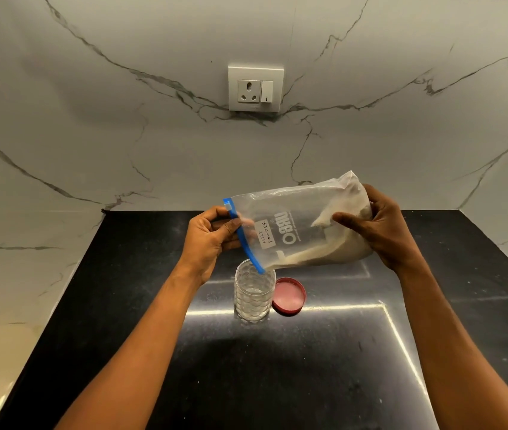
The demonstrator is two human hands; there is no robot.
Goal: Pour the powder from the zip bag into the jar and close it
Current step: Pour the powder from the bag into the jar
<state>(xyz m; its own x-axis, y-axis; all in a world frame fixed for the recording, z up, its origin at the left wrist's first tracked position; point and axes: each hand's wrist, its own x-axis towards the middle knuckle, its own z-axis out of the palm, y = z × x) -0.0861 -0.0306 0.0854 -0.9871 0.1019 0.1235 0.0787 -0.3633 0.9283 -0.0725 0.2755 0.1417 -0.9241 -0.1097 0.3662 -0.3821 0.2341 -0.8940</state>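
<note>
You're tilting the zip bag over the jar, left hand pinching its blue zip edge, right hand gripping the bottom; lid lying beside on the tabletop.

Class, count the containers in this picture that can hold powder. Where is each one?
2. The clear plastic zip bag with its blue zipper strip is held tilted in both hands above the counter; the clear textured glass jar stands open on the black counter below its mouth.
</note>
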